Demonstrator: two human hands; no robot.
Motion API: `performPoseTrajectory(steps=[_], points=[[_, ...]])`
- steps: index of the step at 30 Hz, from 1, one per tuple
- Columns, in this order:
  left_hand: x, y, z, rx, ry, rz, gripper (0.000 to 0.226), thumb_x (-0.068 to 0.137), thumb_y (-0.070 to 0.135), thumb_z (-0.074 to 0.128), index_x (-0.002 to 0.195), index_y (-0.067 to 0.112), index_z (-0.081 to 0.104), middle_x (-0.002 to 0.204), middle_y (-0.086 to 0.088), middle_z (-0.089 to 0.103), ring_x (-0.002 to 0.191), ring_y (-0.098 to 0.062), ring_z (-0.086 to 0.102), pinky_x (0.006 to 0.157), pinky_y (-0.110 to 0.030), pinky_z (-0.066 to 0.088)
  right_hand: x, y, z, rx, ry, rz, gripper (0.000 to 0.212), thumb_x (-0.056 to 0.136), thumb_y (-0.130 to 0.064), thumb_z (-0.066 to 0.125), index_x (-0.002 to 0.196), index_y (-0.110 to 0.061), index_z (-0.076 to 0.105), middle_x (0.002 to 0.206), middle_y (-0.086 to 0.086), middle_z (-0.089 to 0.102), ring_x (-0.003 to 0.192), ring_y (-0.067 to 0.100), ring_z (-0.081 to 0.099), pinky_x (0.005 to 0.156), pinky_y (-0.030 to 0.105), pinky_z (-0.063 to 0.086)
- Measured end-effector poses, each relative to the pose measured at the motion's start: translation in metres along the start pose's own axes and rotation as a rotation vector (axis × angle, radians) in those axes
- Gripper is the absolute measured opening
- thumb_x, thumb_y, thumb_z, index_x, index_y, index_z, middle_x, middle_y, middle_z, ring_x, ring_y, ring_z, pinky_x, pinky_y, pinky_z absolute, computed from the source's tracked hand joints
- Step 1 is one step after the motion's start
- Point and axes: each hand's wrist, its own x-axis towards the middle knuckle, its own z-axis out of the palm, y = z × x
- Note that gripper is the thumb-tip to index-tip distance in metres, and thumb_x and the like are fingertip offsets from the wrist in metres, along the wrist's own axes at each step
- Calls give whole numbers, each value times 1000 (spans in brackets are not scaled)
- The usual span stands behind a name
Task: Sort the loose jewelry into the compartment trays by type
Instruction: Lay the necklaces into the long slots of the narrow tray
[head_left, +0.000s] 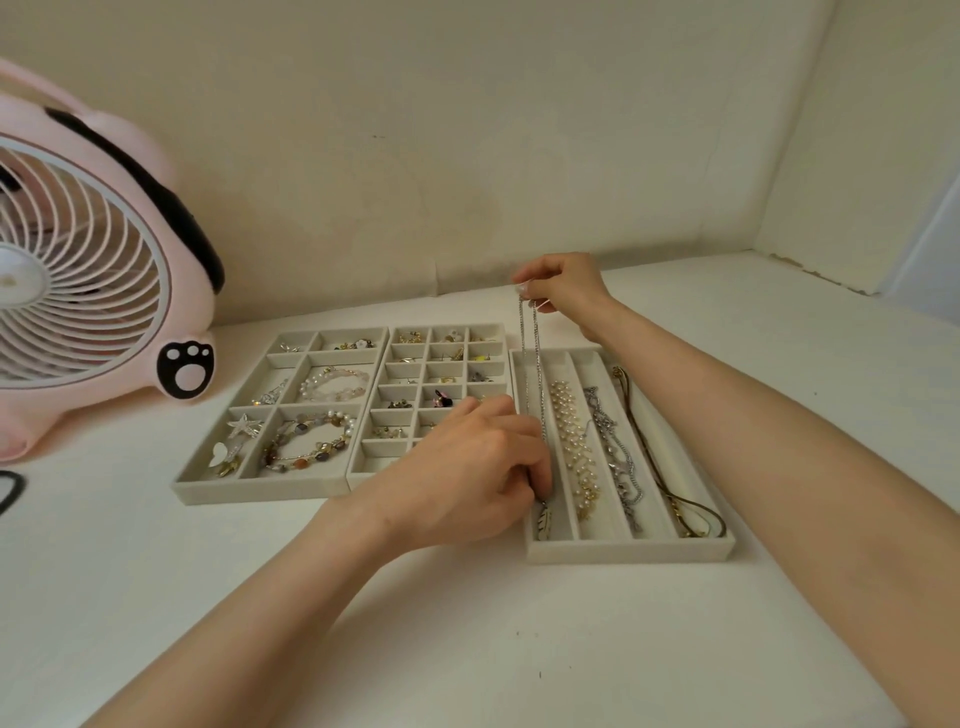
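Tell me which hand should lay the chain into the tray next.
Right: the right hand pinches the chain raised over the tray; the left hand grips it low, by the pendant.

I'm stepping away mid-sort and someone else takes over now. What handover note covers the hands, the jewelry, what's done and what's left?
Right hand pinches the top of the silver chain, lifted over the far end of the necklace tray. Left hand pinches it just above the feather pendant, down in the leftmost slot.
Done: three other slots filled; bracelet tray and earring tray stocked.
Left: lay the chain down along its slot.
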Motion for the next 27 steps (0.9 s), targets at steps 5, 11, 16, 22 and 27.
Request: performPoseTrajectory(steps=[5,11,16,22,27], points=[[0,1,0,2,6,-8,29,75,17,42,84,24,69,91,11,61,90,-9,41,87,-30,28,0,2,2,-21,-26,15,19,83,0,65,101,-1,69,71,1,62,59,7,55,50,10,44],[-1,1,1,-4,14,-8,29,75,17,42,83,23,69,90,10,61,89,-10,42,85,-30,28,-4,-3,1,-37,-50,1,19,83,-2,66,101,-3,69,72,0,64,60,6,57,53,11,45],[0,1,1,4,10,-6,30,75,17,41,84,23,69,92,10,61,89,-9,42,84,-28,29,-15,-10,-3,-34,-90,-50,17,82,-1,67,98,-8,70,72,-1,64,59,5,58,57,15,47],[0,0,2,5,19,3,29,74,17,41,83,24,68,89,11,60,88,-8,41,82,-28,29,-31,-17,-8,-27,-122,-114,20,81,1,67,100,-5,69,72,1,63,57,2,58,55,14,47],[1,0,2,3,14,-5,29,74,19,40,83,25,67,89,12,59,87,-5,37,84,-27,29,-42,-20,-11,-62,-155,-137,20,81,1,67,100,-5,69,73,2,63,62,6,58,56,14,47]])
